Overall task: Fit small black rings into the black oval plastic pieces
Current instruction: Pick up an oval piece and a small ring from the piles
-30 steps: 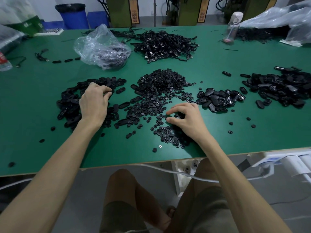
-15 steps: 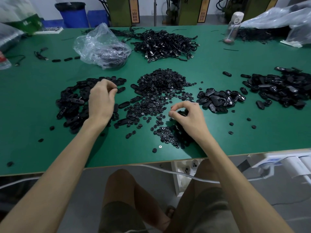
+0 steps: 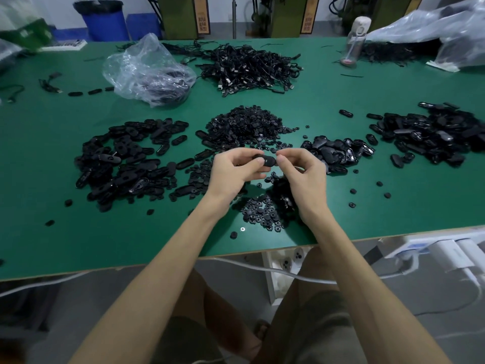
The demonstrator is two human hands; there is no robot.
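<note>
My left hand (image 3: 231,174) holds a black oval plastic piece (image 3: 266,161) above the green table (image 3: 52,245), thumb and fingers curled round it. My right hand (image 3: 304,177) meets it from the right, its fingertips pinched at the oval's end; whether a small black ring sits between them is hidden. A heap of small black rings (image 3: 246,127) lies just behind the hands, with more rings (image 3: 262,214) scattered below them. A pile of oval pieces (image 3: 126,158) spreads out at the left.
A second pile of glossy ovals (image 3: 338,151) lies right of the hands, a larger heap (image 3: 433,132) at the far right. A clear plastic bag (image 3: 149,72), a tangle of black cables (image 3: 249,67) and a bottle (image 3: 354,40) stand at the back. White cables hang under the table's front edge.
My left hand lifted an oval piece off the left pile and came to the middle. My right hand rose from the scattered rings to meet it.
</note>
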